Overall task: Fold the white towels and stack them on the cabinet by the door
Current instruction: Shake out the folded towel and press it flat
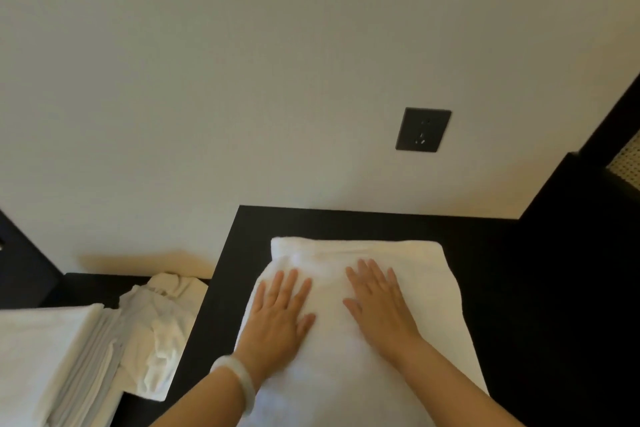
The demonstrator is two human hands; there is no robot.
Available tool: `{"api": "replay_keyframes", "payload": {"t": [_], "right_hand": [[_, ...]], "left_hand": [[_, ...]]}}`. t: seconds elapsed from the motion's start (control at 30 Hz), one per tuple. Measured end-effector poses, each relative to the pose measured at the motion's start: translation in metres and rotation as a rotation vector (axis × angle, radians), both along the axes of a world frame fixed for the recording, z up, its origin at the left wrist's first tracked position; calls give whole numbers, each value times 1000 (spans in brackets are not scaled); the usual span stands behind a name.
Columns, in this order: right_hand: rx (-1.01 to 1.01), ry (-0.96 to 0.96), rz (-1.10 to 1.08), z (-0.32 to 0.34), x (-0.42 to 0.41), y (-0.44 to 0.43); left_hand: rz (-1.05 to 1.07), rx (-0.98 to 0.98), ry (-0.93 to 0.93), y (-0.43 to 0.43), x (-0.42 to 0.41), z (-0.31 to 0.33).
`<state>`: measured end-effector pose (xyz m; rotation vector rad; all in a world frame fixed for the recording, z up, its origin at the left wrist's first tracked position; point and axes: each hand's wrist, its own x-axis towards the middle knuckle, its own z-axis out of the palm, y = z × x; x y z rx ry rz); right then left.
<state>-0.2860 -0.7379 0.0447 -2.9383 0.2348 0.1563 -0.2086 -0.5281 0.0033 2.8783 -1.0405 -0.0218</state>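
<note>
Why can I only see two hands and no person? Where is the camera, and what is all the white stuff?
The camera sits on the person's head and looks down, so you see only their arms, as if through their eyes. There is just this one picture. The left hand, the one with a pale bracelet on its wrist, and the right hand lie flat with fingers spread on a folded white towel. They press on it; neither hand grips anything. The towel lies on a black cabinet top against the wall. Lower down on the left are a neat stack of folded white linen and a crumpled white cloth. The dark square on the wall is a power socket.
</note>
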Motion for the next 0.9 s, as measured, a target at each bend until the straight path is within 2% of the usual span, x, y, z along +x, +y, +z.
{"api": "replay_keyframes", "payload": {"t": [0.13, 0.27, 0.37, 0.43, 0.5, 0.6, 0.7, 0.9], "right_hand": [[66, 31, -146, -26, -2, -35], [-42, 50, -322, -33, 8, -49], [-31, 18, -400, -35, 22, -47], [-54, -15, -346, -34, 37, -43], [-21, -11, -276, -26, 53, -30], [-10, -51, -193, -35, 71, -22], [-69, -22, -216, -43, 79, -21], [-153, -53, -229, -51, 77, -24]], "left_hand": [[19, -30, 35, 7, 2, -10], [10, -70, 47, 5, 10, -14], [78, -295, 54, 3, 25, -14], [188, -487, 37, -1, 42, -7], [306, -592, 34, -8, 60, 1], [447, -615, 203, -16, 88, 12], [439, -673, 363, -16, 104, 19], [497, -734, 396, -23, 113, 23]]}}
